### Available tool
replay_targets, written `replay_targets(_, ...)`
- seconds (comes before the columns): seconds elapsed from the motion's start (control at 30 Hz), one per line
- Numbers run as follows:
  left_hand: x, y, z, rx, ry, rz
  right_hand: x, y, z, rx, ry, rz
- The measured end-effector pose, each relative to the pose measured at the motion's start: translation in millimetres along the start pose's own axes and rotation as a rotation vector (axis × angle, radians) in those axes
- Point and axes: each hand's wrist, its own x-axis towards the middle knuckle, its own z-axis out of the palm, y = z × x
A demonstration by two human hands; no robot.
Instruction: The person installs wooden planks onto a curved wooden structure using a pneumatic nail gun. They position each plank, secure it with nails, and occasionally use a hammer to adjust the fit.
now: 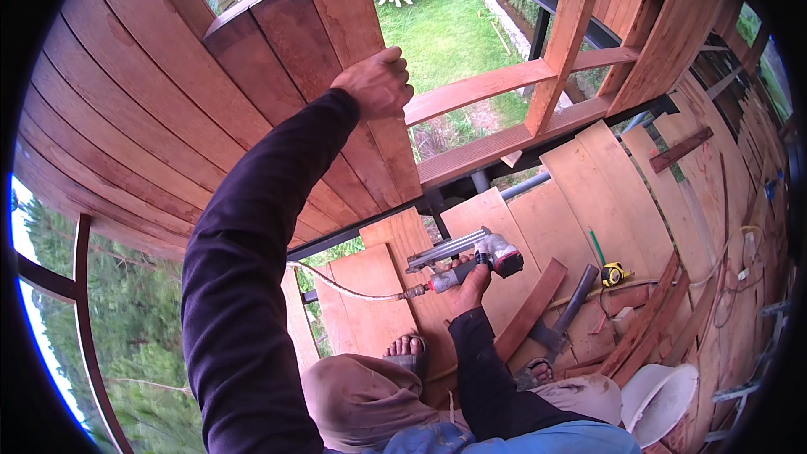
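My left hand [376,84] is closed around the right edge of an upright reddish wooden board [340,13], its fingers curled over the open side. That board stands beside others in a wall of planks [126,76]. Lower down, my right hand [471,290] grips the handle of a pneumatic nail gun [502,254], held above the floor boards and pointing away from me. From the handle's end an air hose [345,290] runs off to the left. My fingertips on the handle are partly hidden.
An open wooden frame [563,59] continues to the right, with grass beyond it. Loose floor sheets [580,193] lie with gaps between them. A hammer [567,311], a yellow tape measure [614,274], a green pencil-like stick [597,246], wood strips [647,319] and a white bucket [664,399] lie at right.
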Motion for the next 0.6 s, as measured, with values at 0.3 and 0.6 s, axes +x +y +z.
replay_targets(0.3,2,1,-3,-0.005,-0.027,-0.001,5,14,-25,-0.045,-0.018,-0.025)
replay_targets(0.6,4,1,1,0.0,-0.013,-0.006,7,12,-23,-0.061,0.046,0.003)
